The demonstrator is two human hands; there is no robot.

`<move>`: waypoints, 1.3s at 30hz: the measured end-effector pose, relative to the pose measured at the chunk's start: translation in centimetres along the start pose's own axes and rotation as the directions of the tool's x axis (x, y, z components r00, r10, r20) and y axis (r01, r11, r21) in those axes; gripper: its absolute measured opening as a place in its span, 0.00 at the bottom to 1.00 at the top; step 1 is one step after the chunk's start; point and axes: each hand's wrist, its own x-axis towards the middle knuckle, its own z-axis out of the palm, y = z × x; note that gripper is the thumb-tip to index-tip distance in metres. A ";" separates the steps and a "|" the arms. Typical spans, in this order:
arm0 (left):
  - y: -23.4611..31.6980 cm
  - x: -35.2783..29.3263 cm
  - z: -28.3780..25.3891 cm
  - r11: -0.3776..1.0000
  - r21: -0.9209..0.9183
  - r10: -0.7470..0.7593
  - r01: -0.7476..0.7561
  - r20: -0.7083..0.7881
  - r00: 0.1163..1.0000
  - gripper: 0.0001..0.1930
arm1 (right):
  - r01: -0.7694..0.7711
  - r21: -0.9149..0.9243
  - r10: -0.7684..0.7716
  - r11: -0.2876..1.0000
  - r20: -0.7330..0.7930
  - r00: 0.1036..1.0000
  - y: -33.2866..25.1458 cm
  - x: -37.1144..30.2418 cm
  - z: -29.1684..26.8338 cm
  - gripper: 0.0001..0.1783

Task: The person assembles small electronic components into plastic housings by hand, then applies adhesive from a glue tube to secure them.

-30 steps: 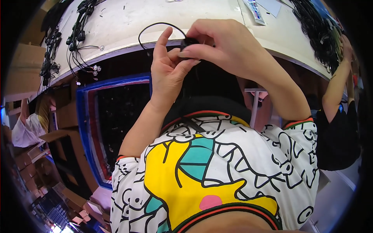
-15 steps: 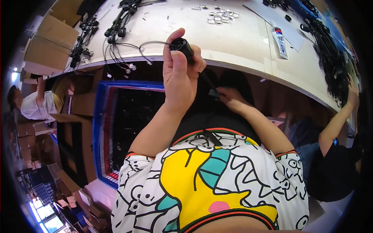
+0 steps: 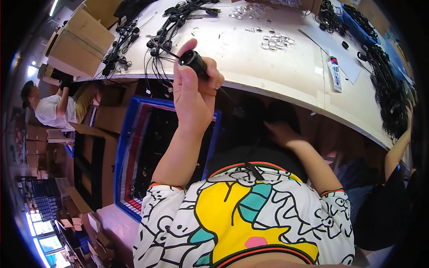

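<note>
Left hand (image 3: 194, 91) grips the black cylindrical part (image 3: 195, 62); right hand (image 3: 278, 132) hangs apart.

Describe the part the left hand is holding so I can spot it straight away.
Start at the white curved table and find its near edge. There the left hand is raised, pinching a short black cylindrical connector with a thin cable. Unlike the cable bundles lying on the table, it is held up.

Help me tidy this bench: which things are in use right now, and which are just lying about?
In use: left hand gripping the black cylindrical part with its cable.

Lying about: clear discs, white tube, cable bundles, cardboard box, blue crate.
</note>
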 end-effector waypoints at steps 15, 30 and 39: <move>-9.5 -9.3 1.1 0.869 0.047 -0.495 0.493 0.123 0.860 0.29 | 0.143 0.513 0.066 0.847 -0.368 0.927 -10.4 4.3 -12.5 0.07; -4.0 -4.7 -2.3 0.677 0.476 -0.648 0.562 0.023 0.761 0.12 | -0.240 0.799 0.129 0.552 0.202 0.971 -9.2 3.9 -11.4 0.11; -4.6 -6.2 -2.2 0.661 0.336 -0.685 0.671 -0.094 0.723 0.12 | -0.268 0.754 0.202 0.599 0.182 0.962 -8.8 3.4 -11.2 0.10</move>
